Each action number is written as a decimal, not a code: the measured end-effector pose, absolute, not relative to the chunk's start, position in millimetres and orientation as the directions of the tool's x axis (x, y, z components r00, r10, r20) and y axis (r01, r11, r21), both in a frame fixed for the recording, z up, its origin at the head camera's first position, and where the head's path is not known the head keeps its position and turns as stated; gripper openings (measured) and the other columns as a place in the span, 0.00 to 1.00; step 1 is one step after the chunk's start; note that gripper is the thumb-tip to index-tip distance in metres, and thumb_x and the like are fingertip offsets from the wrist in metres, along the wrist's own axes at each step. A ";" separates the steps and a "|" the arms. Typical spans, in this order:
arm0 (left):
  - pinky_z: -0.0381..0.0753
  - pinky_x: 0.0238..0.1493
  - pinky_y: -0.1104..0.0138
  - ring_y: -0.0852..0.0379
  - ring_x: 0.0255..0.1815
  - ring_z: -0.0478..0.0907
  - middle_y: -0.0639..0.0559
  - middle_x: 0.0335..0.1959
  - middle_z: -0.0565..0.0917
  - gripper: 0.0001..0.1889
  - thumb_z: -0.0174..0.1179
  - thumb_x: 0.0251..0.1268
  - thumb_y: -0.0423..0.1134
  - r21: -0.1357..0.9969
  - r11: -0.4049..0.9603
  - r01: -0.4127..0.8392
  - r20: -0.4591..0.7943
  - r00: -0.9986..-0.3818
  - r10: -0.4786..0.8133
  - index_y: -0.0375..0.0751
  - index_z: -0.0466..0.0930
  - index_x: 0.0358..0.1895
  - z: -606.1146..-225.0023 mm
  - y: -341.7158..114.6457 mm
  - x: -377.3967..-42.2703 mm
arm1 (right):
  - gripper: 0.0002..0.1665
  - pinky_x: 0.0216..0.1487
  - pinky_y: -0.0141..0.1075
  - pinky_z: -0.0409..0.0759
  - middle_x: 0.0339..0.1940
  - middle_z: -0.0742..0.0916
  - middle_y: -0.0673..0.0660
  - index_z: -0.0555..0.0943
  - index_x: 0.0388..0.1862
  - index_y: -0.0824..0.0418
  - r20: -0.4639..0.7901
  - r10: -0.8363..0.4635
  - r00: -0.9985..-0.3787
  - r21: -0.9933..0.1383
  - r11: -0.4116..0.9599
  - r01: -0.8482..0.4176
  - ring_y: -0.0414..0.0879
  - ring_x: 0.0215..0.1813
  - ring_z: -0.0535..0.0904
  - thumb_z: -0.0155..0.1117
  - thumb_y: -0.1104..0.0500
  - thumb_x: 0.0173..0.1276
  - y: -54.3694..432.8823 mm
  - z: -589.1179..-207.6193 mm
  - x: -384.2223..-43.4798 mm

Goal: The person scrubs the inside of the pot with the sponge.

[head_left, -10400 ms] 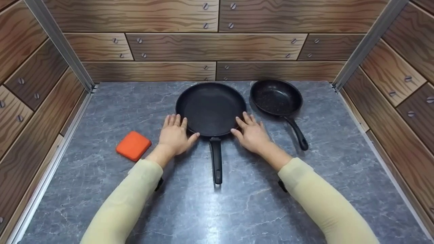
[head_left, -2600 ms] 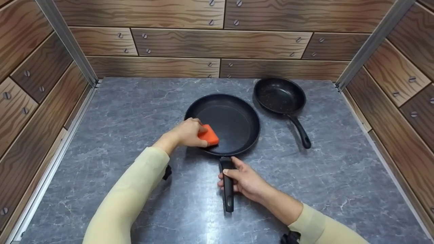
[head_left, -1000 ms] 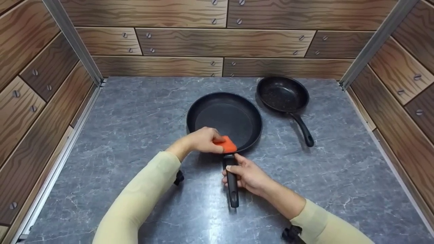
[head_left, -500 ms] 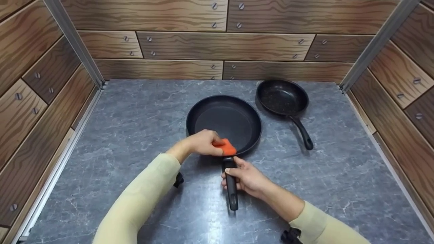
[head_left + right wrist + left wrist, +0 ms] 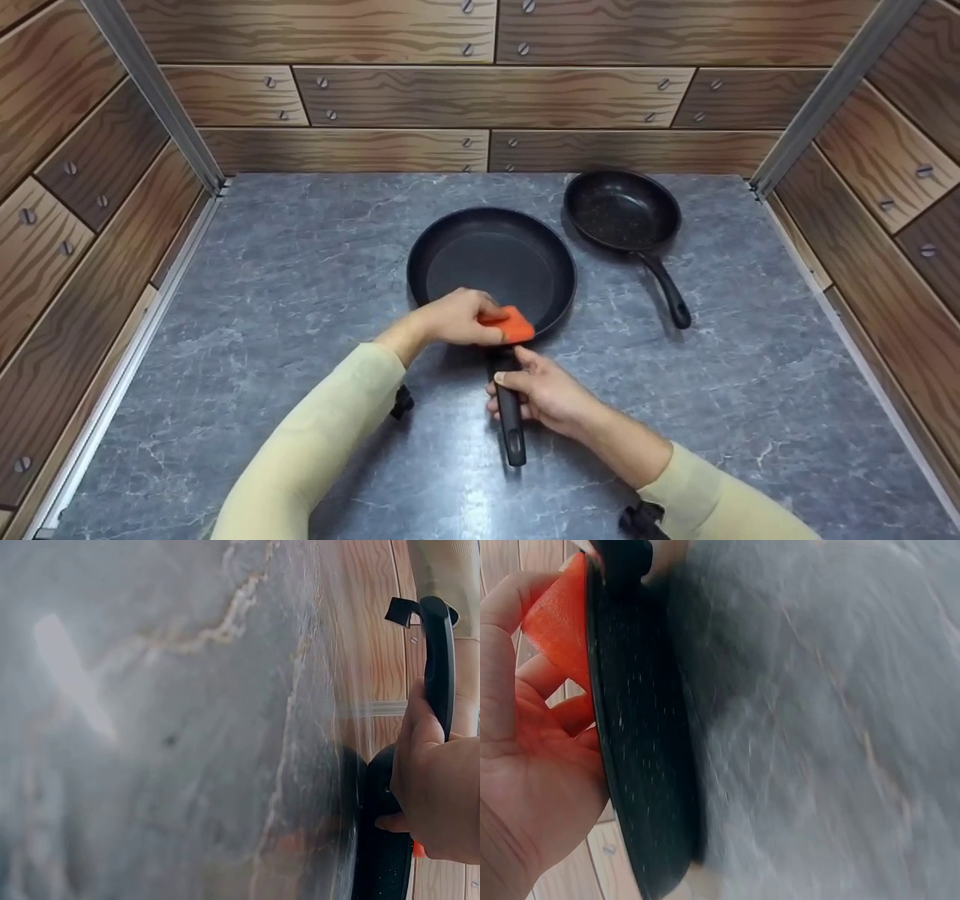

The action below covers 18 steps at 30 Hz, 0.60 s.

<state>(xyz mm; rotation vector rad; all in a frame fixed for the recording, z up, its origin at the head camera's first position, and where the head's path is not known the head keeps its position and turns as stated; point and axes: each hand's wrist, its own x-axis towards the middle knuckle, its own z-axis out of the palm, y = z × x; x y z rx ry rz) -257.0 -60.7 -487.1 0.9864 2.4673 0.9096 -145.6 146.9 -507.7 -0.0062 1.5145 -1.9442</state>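
Observation:
A large black frying pan [image 5: 495,259] lies on the grey marbled table. Its handle [image 5: 513,431] points toward the person. My left hand [image 5: 457,319] pinches an orange sponge [image 5: 519,325] at the pan's near rim, just above the handle joint. In the left wrist view the sponge [image 5: 559,626] sits between thumb and fingers, against the pan's edge. My right hand [image 5: 551,394] holds the handle close to the pan, thumb on top and fingers wrapped beneath. From the right wrist, the hand [image 5: 442,795] is seen round the handle [image 5: 439,660].
A smaller black frying pan [image 5: 622,210] stands at the back right, its handle [image 5: 664,289] angled to the front right. Wood-patterned walls [image 5: 390,97] and metal corner posts enclose the table [image 5: 300,247] at the back and sides.
Since the oldest frame, my left hand has taken up the sponge, my right hand has gripped the handle, and the pan sits nearer. Lately the sponge has moved rightward along the near rim.

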 end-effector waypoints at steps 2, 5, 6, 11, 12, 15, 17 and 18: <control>0.79 0.65 0.60 0.49 0.65 0.81 0.42 0.64 0.85 0.30 0.67 0.67 0.53 0.680 0.549 0.486 -0.070 -0.702 0.709 0.38 0.84 0.67 -488.3 -55.4 -258.1 | 0.45 0.47 0.48 0.90 0.45 0.86 0.66 0.46 0.87 0.66 -0.381 -0.498 -0.779 -0.865 -0.106 0.491 0.52 0.39 0.90 0.57 0.67 0.80 147.8 -507.5 -145.4; 0.78 0.65 0.61 0.51 0.64 0.81 0.44 0.64 0.85 0.29 0.66 0.68 0.53 0.690 0.544 0.477 -0.074 -0.702 0.709 0.40 0.84 0.67 -489.7 -49.9 -259.1 | 0.45 0.46 0.48 0.90 0.46 0.86 0.67 0.45 0.86 0.67 -0.380 -0.503 -0.776 -0.865 -0.104 0.491 0.52 0.39 0.90 0.57 0.67 0.80 147.8 -507.3 -145.2; 0.78 0.65 0.61 0.51 0.64 0.81 0.44 0.64 0.85 0.29 0.66 0.68 0.53 0.690 0.544 0.477 -0.074 -0.701 0.709 0.40 0.85 0.67 -489.5 -48.3 -259.2 | 0.46 0.46 0.48 0.90 0.46 0.86 0.67 0.44 0.87 0.67 -0.376 -0.505 -0.777 -0.867 -0.106 0.488 0.51 0.39 0.90 0.57 0.67 0.80 147.8 -507.4 -145.1; 0.78 0.64 0.62 0.52 0.62 0.81 0.46 0.63 0.86 0.27 0.65 0.70 0.53 0.684 0.549 0.480 -0.074 -0.702 0.708 0.43 0.86 0.66 -488.8 -39.6 -260.4 | 0.47 0.47 0.49 0.89 0.45 0.86 0.66 0.41 0.87 0.66 -0.366 -0.511 -0.778 -0.871 -0.105 0.479 0.51 0.39 0.90 0.56 0.67 0.80 148.7 -507.3 -145.4; 0.78 0.64 0.61 0.52 0.62 0.81 0.46 0.63 0.86 0.27 0.65 0.70 0.53 0.685 0.548 0.480 -0.074 -0.703 0.707 0.43 0.85 0.67 -488.8 -38.1 -260.7 | 0.47 0.47 0.49 0.89 0.46 0.86 0.66 0.41 0.87 0.66 -0.367 -0.511 -0.777 -0.872 -0.103 0.479 0.51 0.39 0.90 0.56 0.68 0.80 148.8 -507.3 -145.3; 0.78 0.62 0.62 0.53 0.59 0.82 0.47 0.62 0.86 0.27 0.65 0.70 0.52 0.699 0.548 0.460 -0.085 -0.707 0.702 0.45 0.85 0.68 -490.5 -33.6 -262.0 | 0.46 0.47 0.49 0.89 0.45 0.86 0.65 0.43 0.87 0.66 -0.367 -0.514 -0.775 -0.873 -0.098 0.478 0.51 0.39 0.90 0.55 0.68 0.80 148.8 -507.9 -145.7; 0.78 0.62 0.62 0.54 0.60 0.81 0.47 0.63 0.85 0.28 0.65 0.70 0.52 0.712 0.546 0.442 -0.098 -0.707 0.700 0.45 0.83 0.69 -490.7 -30.7 -263.0 | 0.45 0.47 0.48 0.89 0.44 0.86 0.64 0.43 0.87 0.66 -0.366 -0.515 -0.775 -0.874 -0.097 0.477 0.51 0.38 0.90 0.55 0.68 0.80 149.1 -508.2 -146.0; 0.77 0.63 0.62 0.53 0.60 0.80 0.47 0.63 0.85 0.28 0.65 0.71 0.52 0.720 0.545 0.429 -0.105 -0.709 0.697 0.45 0.82 0.70 -490.8 -29.4 -263.6 | 0.45 0.47 0.48 0.89 0.44 0.86 0.64 0.44 0.87 0.66 -0.365 -0.516 -0.775 -0.874 -0.097 0.476 0.51 0.38 0.90 0.55 0.68 0.80 149.1 -508.4 -146.1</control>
